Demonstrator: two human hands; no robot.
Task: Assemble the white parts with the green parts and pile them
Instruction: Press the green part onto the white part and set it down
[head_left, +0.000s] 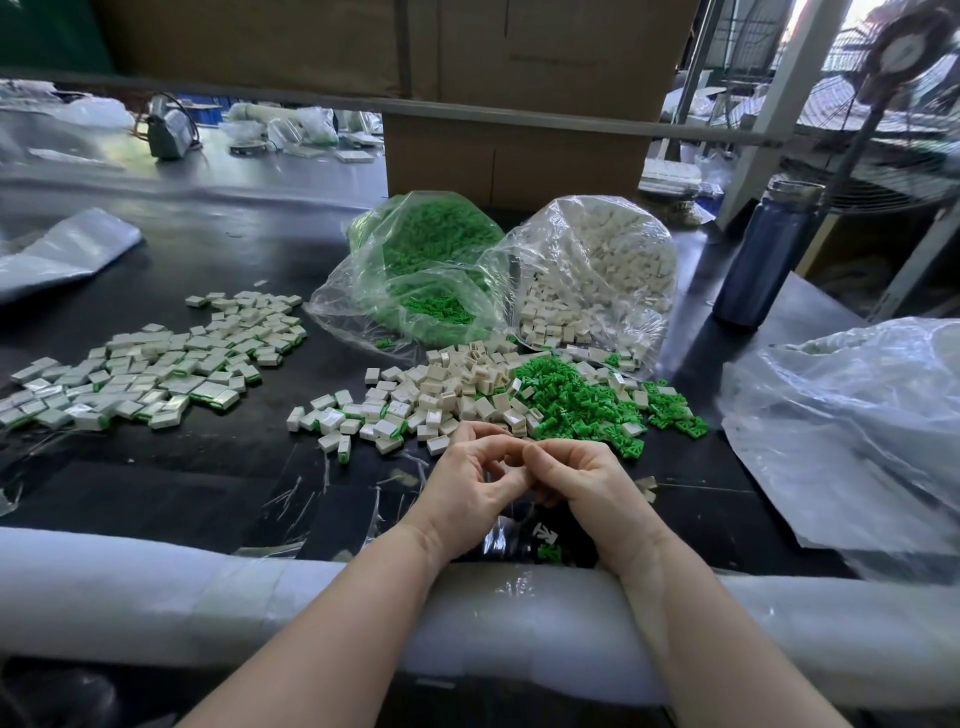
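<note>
A person's two bare forearms reach over the padded front edge of a black worktop (218, 249). The left hand (467, 483) and the right hand (582, 483) meet just behind that edge, fingers curled inward and fingertips touching each other. Whatever they pinch is hidden between the fingers, so it cannot be told what either hand holds.

Directly behind the hands lies a loose heap of white parts (441, 395), small cream blocks, and touching its right side a loose heap of green parts (582, 400), small bright clips, with a few white blocks mixed in. Towards the left edge of the worktop spreads a wide flat pile of assembled pieces (150, 369), white blocks with a green strip showing along one side. A few more such pieces lie at the left fringe of the white heap.

Further back, near the middle of the worktop, two clear plastic bags lie on their sides with mouths open towards the heaps: the bag of green parts (431, 260) on the left, the bag of white parts (602, 265) touching it on the right. Behind them stands a cardboard box (514, 156).

A dark blue bottle (763, 260) stands upright near the right edge. Crumpled clear plastic sheeting (852, 431) lies at the front right corner. One green clip (548, 551) lies between the wrists by the front edge.
</note>
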